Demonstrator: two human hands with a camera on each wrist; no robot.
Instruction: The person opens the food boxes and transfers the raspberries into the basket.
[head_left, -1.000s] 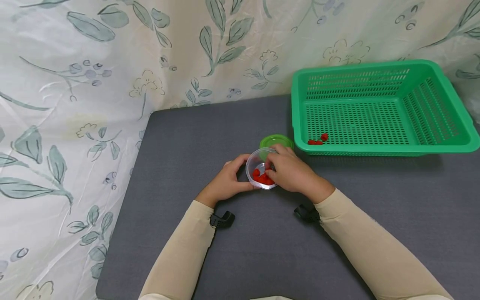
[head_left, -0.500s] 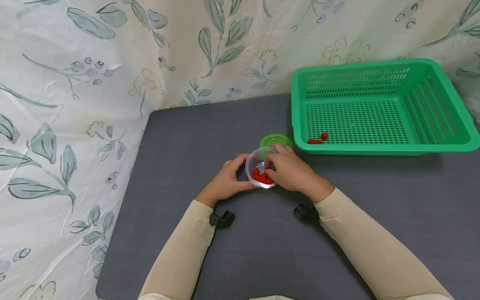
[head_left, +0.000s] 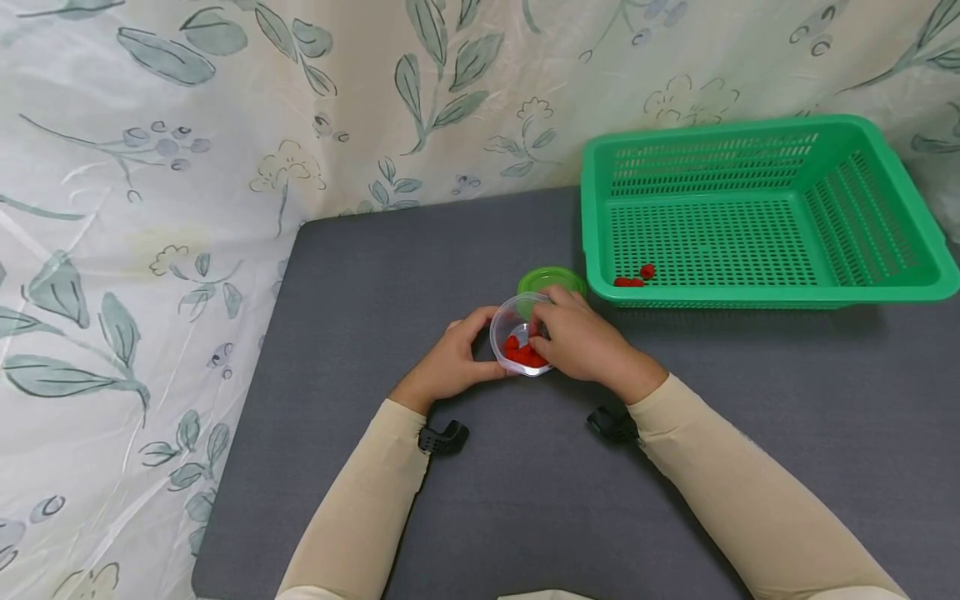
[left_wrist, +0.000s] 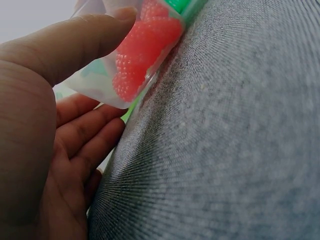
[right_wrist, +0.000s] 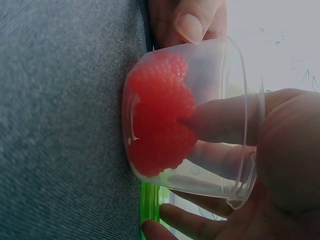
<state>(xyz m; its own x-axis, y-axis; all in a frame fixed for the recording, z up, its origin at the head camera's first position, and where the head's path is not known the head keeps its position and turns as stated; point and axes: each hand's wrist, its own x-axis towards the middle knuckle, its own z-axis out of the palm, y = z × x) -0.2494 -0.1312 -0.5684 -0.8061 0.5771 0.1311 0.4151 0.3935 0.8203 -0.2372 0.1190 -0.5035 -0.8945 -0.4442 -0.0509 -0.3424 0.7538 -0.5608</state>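
Note:
A small clear plastic container (head_left: 501, 325) with several red raspberries (right_wrist: 162, 100) at its bottom stands upright on the grey table. My left hand (head_left: 452, 364) holds its left side, the thumb (left_wrist: 90, 42) along the wall nearest me and the other fingers around behind. Thumb and forefinger of my right hand (head_left: 588, 342) reach down inside and pinch a raspberry among the others; their tips are partly hidden by the fruit. The remaining right fingers stay outside the wall. Behind the container, a green round lid (head_left: 546, 279) lies on the table, partly covered by the right hand.
To the back right stands a large green slotted basket (head_left: 750, 295), with 3 more raspberries (head_left: 630, 282) in its near left corner. Grey cloth (head_left: 360, 283) covers the table. A leaf-patterned curtain (head_left: 465, 108) hangs behind and to the left.

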